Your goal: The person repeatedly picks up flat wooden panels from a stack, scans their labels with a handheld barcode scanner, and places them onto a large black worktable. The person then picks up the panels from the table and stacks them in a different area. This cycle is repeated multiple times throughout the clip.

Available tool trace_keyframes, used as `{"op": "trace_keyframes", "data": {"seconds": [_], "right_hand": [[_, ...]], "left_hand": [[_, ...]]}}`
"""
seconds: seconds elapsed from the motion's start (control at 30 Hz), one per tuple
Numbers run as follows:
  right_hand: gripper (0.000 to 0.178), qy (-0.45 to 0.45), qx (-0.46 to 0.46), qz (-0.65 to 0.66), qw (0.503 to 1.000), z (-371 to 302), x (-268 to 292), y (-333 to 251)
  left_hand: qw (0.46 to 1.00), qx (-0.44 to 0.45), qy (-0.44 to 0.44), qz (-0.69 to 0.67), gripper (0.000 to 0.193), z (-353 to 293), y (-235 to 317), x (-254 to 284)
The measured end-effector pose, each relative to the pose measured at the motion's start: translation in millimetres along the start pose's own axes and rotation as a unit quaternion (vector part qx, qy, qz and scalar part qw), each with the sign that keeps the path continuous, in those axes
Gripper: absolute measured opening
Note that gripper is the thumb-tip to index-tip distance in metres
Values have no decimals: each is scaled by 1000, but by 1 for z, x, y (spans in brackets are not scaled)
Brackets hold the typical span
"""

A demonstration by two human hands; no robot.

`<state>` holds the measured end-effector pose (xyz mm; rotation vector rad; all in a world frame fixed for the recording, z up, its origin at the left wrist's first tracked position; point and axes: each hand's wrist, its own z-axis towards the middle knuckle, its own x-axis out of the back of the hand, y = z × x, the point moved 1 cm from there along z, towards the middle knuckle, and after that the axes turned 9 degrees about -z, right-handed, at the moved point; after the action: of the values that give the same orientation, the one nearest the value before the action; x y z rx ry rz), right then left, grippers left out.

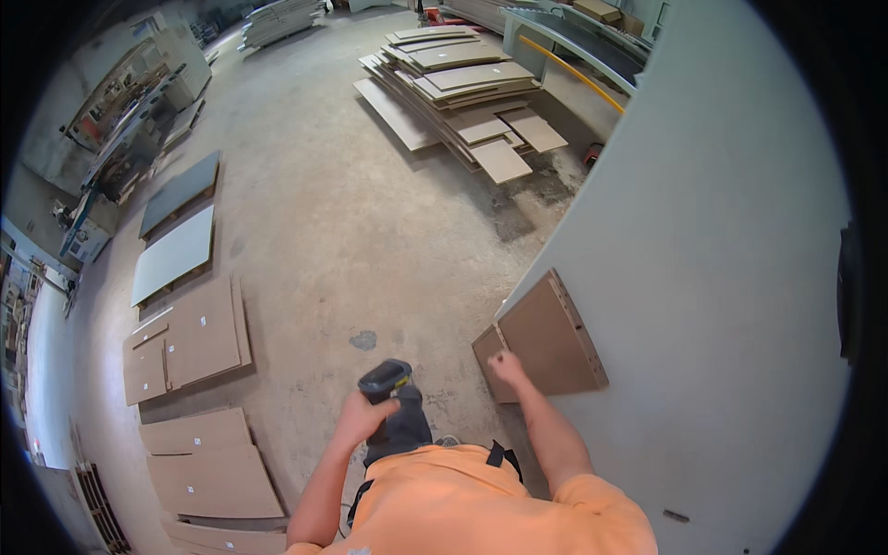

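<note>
My left hand (363, 418) is wrapped round a dark grey power tool with yellow-green marks, which looks like a cordless drill (385, 377); its battery-like end faces up and my hand hides much of the rest. Out to the right, my right hand (504, 365) is closed in front of two brown boards. Whether it grips a board edge or some small thing cannot be made out. The larger brown board (548, 338) leans against a tall white panel (703, 277), with small holes along its edge. A smaller brown board (490, 356) stands at its left.
Stacked brown panels (190, 338) and more brown boards (213, 476) lie low along the left. Beyond them are a white panel (176, 254) and a grey panel (182, 194). A pile of cut boards (453, 79) stands ahead, beside a yellow rail (573, 74). Machinery (129, 139) lines the far left.
</note>
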<state>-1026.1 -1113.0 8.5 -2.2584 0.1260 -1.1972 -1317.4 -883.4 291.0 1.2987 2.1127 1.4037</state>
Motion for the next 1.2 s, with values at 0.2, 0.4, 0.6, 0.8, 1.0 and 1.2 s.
{"op": "trace_keyframes", "data": {"seconds": [0.2,0.4,0.6,0.8,1.0,1.2], "right_hand": [[32,-3,10,166,986,162,47,-140],[31,-24,-127,49,990,196,32,-90],[23,-249,-139,-125,950,232,1,-13],[35,-263,-53,-204,942,440,59,-80],[18,76,-150,229,959,747,265,-251],[21,164,-53,245,954,930,401,-363]], "left_hand": [[999,-22,11,35,37,229,73,53],[994,-36,-56,92,36,432,219,58],[987,-55,-112,101,38,619,309,5],[989,-58,-60,122,39,789,366,-18],[984,-79,-7,160,44,966,430,-4],[963,-71,-15,260,48,1222,484,-21]]}}
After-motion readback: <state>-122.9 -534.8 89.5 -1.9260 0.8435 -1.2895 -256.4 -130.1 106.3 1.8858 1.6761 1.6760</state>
